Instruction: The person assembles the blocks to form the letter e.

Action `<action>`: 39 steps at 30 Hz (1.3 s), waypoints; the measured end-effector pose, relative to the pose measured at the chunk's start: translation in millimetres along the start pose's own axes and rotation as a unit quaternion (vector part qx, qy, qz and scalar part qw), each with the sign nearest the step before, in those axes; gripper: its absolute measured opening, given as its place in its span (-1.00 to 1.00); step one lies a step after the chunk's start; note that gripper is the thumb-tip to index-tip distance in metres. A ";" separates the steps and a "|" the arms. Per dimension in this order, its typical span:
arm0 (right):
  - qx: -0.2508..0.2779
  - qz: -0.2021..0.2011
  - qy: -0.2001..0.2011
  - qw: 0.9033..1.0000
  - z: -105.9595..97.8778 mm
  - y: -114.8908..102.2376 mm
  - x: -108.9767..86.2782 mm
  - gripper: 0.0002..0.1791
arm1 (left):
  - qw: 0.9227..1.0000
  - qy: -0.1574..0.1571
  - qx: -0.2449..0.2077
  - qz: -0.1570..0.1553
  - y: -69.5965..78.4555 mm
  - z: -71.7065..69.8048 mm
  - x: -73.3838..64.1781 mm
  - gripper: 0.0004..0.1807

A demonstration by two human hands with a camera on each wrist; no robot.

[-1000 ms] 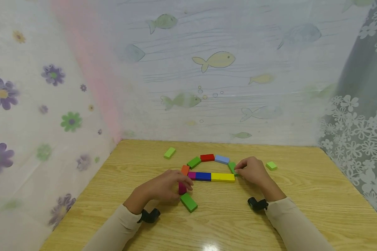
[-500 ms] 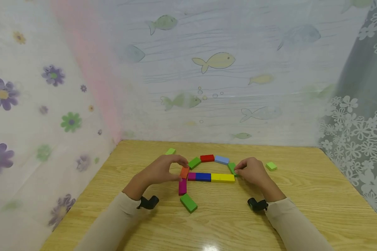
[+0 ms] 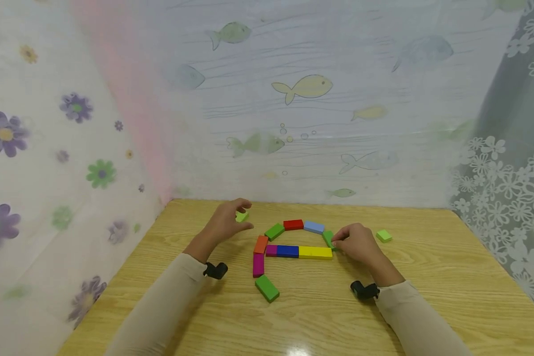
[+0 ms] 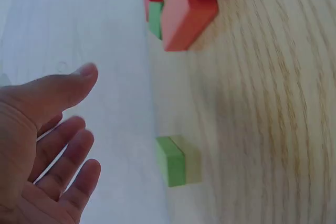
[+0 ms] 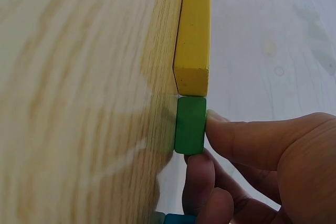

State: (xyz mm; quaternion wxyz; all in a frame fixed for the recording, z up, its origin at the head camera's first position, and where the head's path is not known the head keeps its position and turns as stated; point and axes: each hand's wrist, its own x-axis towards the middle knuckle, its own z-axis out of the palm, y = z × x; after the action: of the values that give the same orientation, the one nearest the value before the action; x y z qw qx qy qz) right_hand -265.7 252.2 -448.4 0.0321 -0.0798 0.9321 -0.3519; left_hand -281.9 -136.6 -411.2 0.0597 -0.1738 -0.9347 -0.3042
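Observation:
My left hand (image 3: 224, 221) is over the back left of the table, thumb and fingers spread and holding nothing. In the head view it overlaps a light green block (image 3: 243, 216); the left wrist view has that light green block (image 4: 172, 162) apart from the fingers. With thumb and fingertips, my right hand (image 3: 359, 243) pinches a green block (image 3: 328, 238) at the right end of an arc of blocks. Seen from the right wrist, this green block (image 5: 190, 125) sits right at the end of the yellow block (image 5: 193, 35).
The arc also has a light blue block (image 3: 314, 227), a red block (image 3: 293, 224), a green one, an orange block (image 3: 261, 244), a magenta block (image 3: 258, 265) and a green block (image 3: 267, 288) lowest. A dark blue block (image 3: 288, 251) lies inside. Another light green block (image 3: 384, 236) lies right.
My left hand has left the magenta and orange blocks and moved up and back to the light green block. The orange block has shifted slightly. My right hand has stayed at the green block.

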 end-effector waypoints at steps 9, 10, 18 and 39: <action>0.000 -0.003 0.001 1.000 -0.2 0.1 0.6 -0.92 | 0.993 0.025 -0.031 -0.108 -23.6 10.2 13.0 -0.31; 0.000 -0.004 0.001 1.000 -0.2 0.0 0.7 -0.92 | 0.992 0.028 -0.033 -0.116 -26.0 11.7 13.8 -0.29; 0.002 -0.003 0.002 1.000 -0.4 -0.5 1.3 -0.92 | 0.984 0.059 -0.050 -0.163 -36.8 23.8 16.7 -0.24; 0.001 -0.003 0.002 1.000 -0.2 0.2 1.4 -0.92 | 0.967 0.126 -0.031 -0.220 -44.6 37.7 20.0 -0.51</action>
State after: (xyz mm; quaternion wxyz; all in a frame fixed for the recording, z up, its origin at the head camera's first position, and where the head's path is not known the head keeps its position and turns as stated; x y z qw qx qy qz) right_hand -267.2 252.2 -448.4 0.0288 -0.0816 0.9317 -0.3527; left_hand -316.8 -142.2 -461.8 0.1027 0.0741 -0.9251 -0.3580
